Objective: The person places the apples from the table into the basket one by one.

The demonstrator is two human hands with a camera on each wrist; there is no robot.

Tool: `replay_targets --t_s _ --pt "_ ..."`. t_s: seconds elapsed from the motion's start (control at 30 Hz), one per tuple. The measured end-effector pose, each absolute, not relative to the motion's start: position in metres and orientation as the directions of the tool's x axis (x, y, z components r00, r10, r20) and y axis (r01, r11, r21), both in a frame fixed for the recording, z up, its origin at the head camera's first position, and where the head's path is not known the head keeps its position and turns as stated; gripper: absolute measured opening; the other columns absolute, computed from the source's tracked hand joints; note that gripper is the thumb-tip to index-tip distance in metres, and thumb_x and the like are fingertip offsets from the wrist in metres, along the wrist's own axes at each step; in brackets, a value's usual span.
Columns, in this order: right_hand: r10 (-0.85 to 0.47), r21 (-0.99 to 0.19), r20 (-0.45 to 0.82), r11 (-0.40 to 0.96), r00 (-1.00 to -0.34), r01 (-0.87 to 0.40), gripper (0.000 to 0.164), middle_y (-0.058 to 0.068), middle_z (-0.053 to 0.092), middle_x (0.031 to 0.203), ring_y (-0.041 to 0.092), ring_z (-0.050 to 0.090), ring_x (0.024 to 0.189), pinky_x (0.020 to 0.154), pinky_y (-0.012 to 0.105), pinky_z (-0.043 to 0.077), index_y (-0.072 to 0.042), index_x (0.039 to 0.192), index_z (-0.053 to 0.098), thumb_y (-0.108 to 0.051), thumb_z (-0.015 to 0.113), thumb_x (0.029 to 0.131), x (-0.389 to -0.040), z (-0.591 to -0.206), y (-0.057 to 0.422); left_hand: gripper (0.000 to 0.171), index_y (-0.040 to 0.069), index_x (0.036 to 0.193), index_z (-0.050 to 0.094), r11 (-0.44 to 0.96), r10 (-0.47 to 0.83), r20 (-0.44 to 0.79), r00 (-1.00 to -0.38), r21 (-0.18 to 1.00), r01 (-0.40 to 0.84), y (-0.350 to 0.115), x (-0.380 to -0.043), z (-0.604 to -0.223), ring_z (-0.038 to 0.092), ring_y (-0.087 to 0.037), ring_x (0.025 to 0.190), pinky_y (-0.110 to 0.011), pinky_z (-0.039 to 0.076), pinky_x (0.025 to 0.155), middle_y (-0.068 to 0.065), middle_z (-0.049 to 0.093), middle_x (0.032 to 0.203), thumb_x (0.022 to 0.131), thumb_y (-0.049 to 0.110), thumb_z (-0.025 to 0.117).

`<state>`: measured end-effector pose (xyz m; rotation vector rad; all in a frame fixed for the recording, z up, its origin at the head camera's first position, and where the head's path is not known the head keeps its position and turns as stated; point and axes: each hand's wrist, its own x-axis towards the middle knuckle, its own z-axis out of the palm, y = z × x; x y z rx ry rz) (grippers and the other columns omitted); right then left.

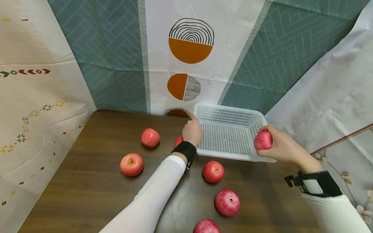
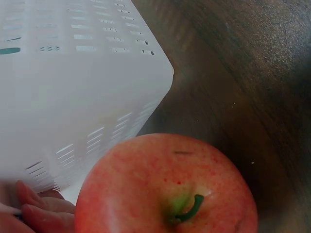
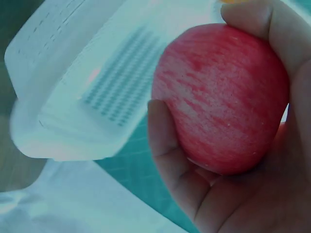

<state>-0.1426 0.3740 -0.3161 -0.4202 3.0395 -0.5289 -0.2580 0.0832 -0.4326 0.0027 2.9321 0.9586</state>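
Observation:
A white plastic basket [image 1: 224, 139] with a perforated floor and walls stands against the back cloth. My left hand [image 1: 193, 131] holds its left rim; in the left wrist view curled fingers [image 2: 46, 213] lie by the outer wall. In my right hand [image 1: 281, 147] is a pinkish-red apple [image 1: 263, 140], gripped between thumb and fingers above the basket's right rim. The right wrist view shows the thumb and fingertips around this apple [image 3: 221, 99]. Another apple [image 2: 165, 187], stem showing, sits close to the left hand, mostly hidden behind the wrist in the head view.
Two apples, one [image 1: 150, 138] farther back and one [image 1: 131, 164] nearer, lie left of the left arm. Between the arms are a red apple [image 1: 213, 171], a darker striped one [image 1: 227, 203] and another [image 1: 207, 226] cut by the frame. Cloths hang around the brown table [image 1: 73, 194].

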Motion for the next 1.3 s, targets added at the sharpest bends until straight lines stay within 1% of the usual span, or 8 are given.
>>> replay_targets --t_s 0.2,0.4,0.53,0.63,0.73,0.9,1.17,1.3 --pt "-0.249 -0.334 -0.111 0.921 -0.962 -0.2 0.063 0.014 0.065 0.102 0.029 0.062 0.089 0.069 0.038 0.055 -0.001 0.126 0.053 -0.02 0.089 0.078 -0.2 -0.326 0.376 0.084 -0.006 0.164 0.028 0.808 0.018 -0.057 -0.998 0.589 -0.019 0.084 -0.257 -0.433 0.07 -0.027 0.067 -0.039 0.058 0.058 -0.019 0.076 0.101 0.1 0.019 0.074" --pt "-0.222 -0.328 -0.157 0.931 -0.962 -0.161 0.065 0.019 0.063 0.106 0.033 0.062 0.091 0.071 0.041 0.056 0.005 0.128 0.049 -0.02 0.086 0.081 -0.23 -0.333 0.378 0.085 -0.007 0.164 0.028 0.803 0.017 -0.048 -0.999 0.596 -0.014 0.084 -0.255 -0.433 0.068 -0.026 0.063 -0.038 0.056 0.055 -0.018 0.075 0.097 0.099 0.019 0.076" --pt "-0.203 -0.321 -0.174 0.937 -0.964 -0.139 0.071 0.025 0.062 0.112 0.039 0.062 0.097 0.075 0.046 0.059 0.008 0.134 0.046 -0.021 0.084 0.081 -0.239 -0.334 0.376 0.085 -0.007 0.164 0.028 0.803 0.022 -0.039 -0.999 0.596 -0.006 0.084 -0.256 -0.431 0.068 -0.027 0.064 -0.038 0.056 0.055 -0.019 0.075 0.097 0.099 0.019 0.076" --pt "-0.173 -0.311 -0.206 0.945 -0.963 -0.103 0.074 0.026 0.061 0.116 0.042 0.061 0.101 0.076 0.048 0.061 0.007 0.137 0.044 -0.023 0.085 0.082 -0.243 -0.335 0.374 0.084 -0.007 0.164 0.028 0.803 0.016 -0.035 -0.999 0.595 -0.008 0.083 -0.256 -0.431 0.07 -0.028 0.068 -0.04 0.058 0.058 -0.019 0.075 0.1 0.099 0.018 0.075" --pt "-0.171 -0.32 -0.248 0.944 -0.953 -0.086 0.073 0.023 0.061 0.116 0.04 0.06 0.102 0.075 0.045 0.061 0.004 0.136 0.045 -0.023 0.085 0.082 -0.244 -0.337 0.373 0.084 -0.007 0.164 0.029 0.807 0.009 -0.043 -0.999 0.591 -0.018 0.084 -0.256 -0.433 0.071 -0.029 0.07 -0.041 0.058 0.059 -0.019 0.075 0.101 0.099 0.018 0.076" --pt "-0.185 -0.342 -0.299 0.937 -0.936 -0.075 0.066 0.019 0.061 0.11 0.035 0.06 0.099 0.074 0.04 0.058 0.002 0.131 0.045 -0.022 0.083 0.083 -0.245 -0.341 0.374 0.084 -0.005 0.165 0.028 0.809 0.019 -0.063 -0.998 0.587 -0.022 0.085 -0.258 -0.435 0.069 -0.027 0.065 -0.039 0.056 0.055 -0.018 0.075 0.097 0.099 0.018 0.075" --pt "-0.162 -0.348 -0.308 0.936 -0.938 -0.047 0.065 0.021 0.06 0.114 0.037 0.059 0.102 0.075 0.042 0.059 0.001 0.131 0.045 -0.022 0.083 0.084 -0.252 -0.347 0.373 0.081 -0.005 0.165 0.028 0.811 0.015 -0.067 -0.998 0.585 -0.027 0.083 -0.26 -0.435 0.072 -0.029 0.071 -0.041 0.058 0.059 -0.019 0.075 0.102 0.1 0.016 0.071" --pt "-0.14 -0.304 -0.334 0.952 -0.932 -0.034 0.064 0.021 0.059 0.114 0.037 0.058 0.102 0.075 0.041 0.058 -0.001 0.131 0.045 -0.025 0.082 0.084 -0.256 -0.353 0.372 0.081 -0.005 0.165 0.028 0.814 0.013 -0.077 -0.997 0.58 -0.034 0.084 -0.259 -0.435 0.072 -0.028 0.071 -0.041 0.058 0.059 -0.019 0.076 0.102 0.1 0.015 0.071"
